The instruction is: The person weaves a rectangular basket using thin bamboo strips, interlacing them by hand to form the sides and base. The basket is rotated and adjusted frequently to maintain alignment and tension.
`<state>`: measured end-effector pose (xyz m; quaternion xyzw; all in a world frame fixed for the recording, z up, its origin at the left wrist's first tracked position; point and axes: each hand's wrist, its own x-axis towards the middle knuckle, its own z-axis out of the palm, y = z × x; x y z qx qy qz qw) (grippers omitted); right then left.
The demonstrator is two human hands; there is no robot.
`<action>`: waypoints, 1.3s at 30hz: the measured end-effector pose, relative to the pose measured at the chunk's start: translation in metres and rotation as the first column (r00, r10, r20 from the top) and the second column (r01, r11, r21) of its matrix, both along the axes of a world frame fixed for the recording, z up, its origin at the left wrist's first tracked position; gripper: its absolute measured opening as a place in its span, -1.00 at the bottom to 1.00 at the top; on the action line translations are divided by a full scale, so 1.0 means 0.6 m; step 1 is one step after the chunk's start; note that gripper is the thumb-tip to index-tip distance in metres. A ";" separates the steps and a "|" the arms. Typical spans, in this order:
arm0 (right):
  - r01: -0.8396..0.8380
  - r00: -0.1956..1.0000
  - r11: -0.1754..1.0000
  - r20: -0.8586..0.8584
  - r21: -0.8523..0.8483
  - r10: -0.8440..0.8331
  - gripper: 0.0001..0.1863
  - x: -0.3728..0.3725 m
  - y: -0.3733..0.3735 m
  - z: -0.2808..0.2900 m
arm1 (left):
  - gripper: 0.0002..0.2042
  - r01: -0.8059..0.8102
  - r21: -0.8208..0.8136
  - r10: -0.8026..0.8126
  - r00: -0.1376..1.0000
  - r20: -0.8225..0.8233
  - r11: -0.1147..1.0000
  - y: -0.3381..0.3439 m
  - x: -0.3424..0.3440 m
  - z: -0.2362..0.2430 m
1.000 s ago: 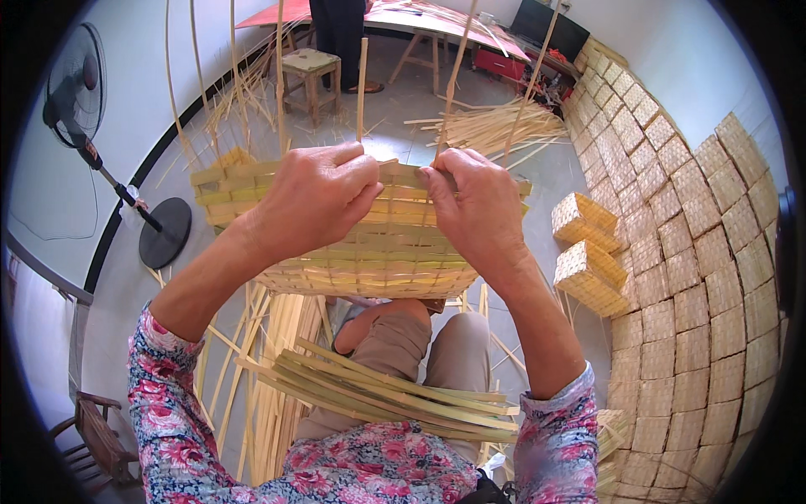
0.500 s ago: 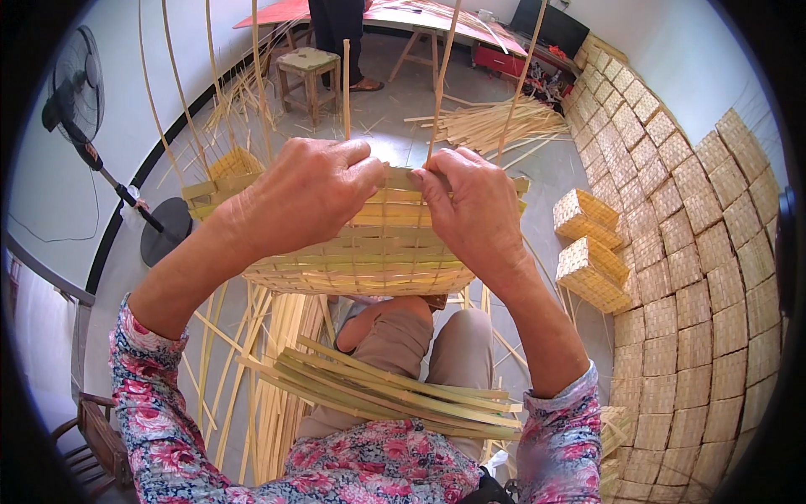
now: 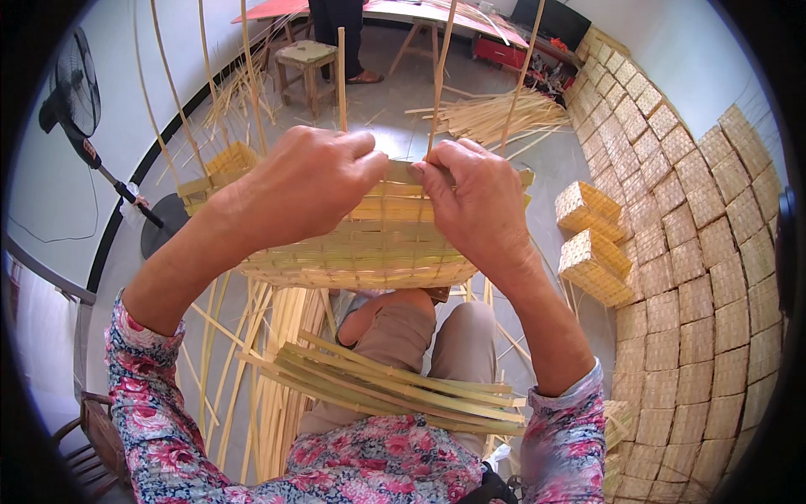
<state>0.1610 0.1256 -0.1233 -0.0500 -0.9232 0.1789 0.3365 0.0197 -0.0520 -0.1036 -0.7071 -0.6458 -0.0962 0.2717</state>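
A woven bamboo basket hangs between my hands above my knees, its near wall facing me. Several upright bamboo strips rise past its rim. My left hand is closed over the rim left of the middle, knuckles up; its fingertips are hidden behind the rim. To the right, my right hand pinches the rim with thumb and forefinger, close to one upright strip. A bundle of loose greenish bamboo strips lies across my lap.
Long bamboo strips lie on the floor at left. Finished woven baskets stand at right, beside a tall stack of them. A standing fan is at far left. Past the basket are a stool, a person's legs and a strip pile.
Both hands keep their hold on the rim. The left hand has shifted slightly left and up in view; the basket has barely moved.
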 end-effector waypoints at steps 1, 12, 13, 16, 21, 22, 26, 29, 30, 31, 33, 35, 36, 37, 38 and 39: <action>0.003 1.000 1.000 -0.006 0.005 -0.003 -0.76 0.001 -0.001 0.000 | -0.82 -0.016 -0.011 0.016 0.999 -0.041 1.000 0.003 0.002 -0.002; 0.059 0.998 0.998 -0.016 -0.024 -0.059 -0.76 -0.012 0.014 -0.001 | -0.70 0.017 0.305 -0.068 0.985 0.157 0.952 -0.003 0.001 -0.035; 0.058 0.998 0.998 -0.014 -0.027 -0.059 -0.76 -0.011 0.015 -0.003 | -0.69 0.037 0.384 -0.119 0.974 0.192 0.923 -0.003 -0.001 -0.035; 0.047 0.998 0.999 -0.034 -0.027 -0.048 -0.77 -0.011 0.016 -0.007 | -0.66 -0.305 0.255 0.058 0.737 0.674 0.917 -0.018 0.010 -0.013; 0.023 0.997 1.000 -0.073 -0.012 -0.024 -0.79 -0.015 0.008 -0.008 | -0.70 -0.268 0.149 0.098 0.727 0.679 0.952 -0.027 -0.016 -0.015; 0.018 0.997 1.000 -0.076 -0.016 -0.019 -0.79 -0.015 0.007 -0.007 | -0.70 -0.250 0.134 0.101 0.742 0.662 0.959 -0.027 -0.019 -0.016; 0.017 0.997 1.000 -0.069 -0.007 -0.018 -0.79 -0.010 0.001 -0.005 | -0.70 -0.203 0.197 0.103 0.899 0.426 0.959 -0.023 -0.022 -0.013; 0.030 0.998 1.000 -0.052 -0.003 -0.030 -0.80 -0.008 -0.001 -0.005 | -0.61 -0.271 0.212 0.196 0.927 0.320 0.939 -0.013 -0.014 -0.021; 0.035 0.998 0.999 -0.047 -0.006 -0.035 -0.80 -0.009 0.000 -0.005 | -0.57 -0.311 0.189 0.241 0.916 0.320 0.931 -0.014 -0.011 -0.022; 0.039 0.998 0.999 -0.053 0.001 -0.038 -0.80 -0.010 -0.001 -0.004 | -0.52 -0.350 0.166 0.286 0.904 0.318 0.922 -0.014 -0.009 -0.022; 0.047 0.997 0.999 -0.064 0.014 -0.046 -0.81 -0.015 -0.003 0.000 | -0.48 -0.365 0.196 0.293 0.902 0.319 0.910 -0.011 -0.012 -0.022; 0.056 0.996 0.998 -0.064 0.016 -0.055 -0.80 -0.016 -0.002 0.002 | -0.44 -0.380 0.217 0.305 0.899 0.314 0.899 -0.009 -0.013 -0.026; 0.061 0.996 0.998 -0.064 0.017 -0.060 -0.80 -0.017 -0.001 0.003 | -0.42 -0.389 0.219 0.315 0.898 0.307 0.895 -0.009 -0.014 -0.027; 0.056 0.997 0.998 -0.052 0.011 -0.055 -0.81 -0.018 -0.001 0.004 | -0.41 -0.401 0.221 0.329 0.896 0.299 0.889 -0.010 -0.014 -0.027; 0.050 0.998 0.999 -0.041 0.004 -0.050 -0.81 -0.019 0.000 0.006 | -0.40 -0.366 0.260 0.277 0.906 0.321 0.894 -0.012 -0.014 -0.027; 0.043 0.999 0.999 -0.029 -0.002 -0.043 -0.81 -0.021 0.002 0.007 | -0.39 -0.332 0.300 0.225 0.913 0.340 0.894 -0.014 -0.015 -0.027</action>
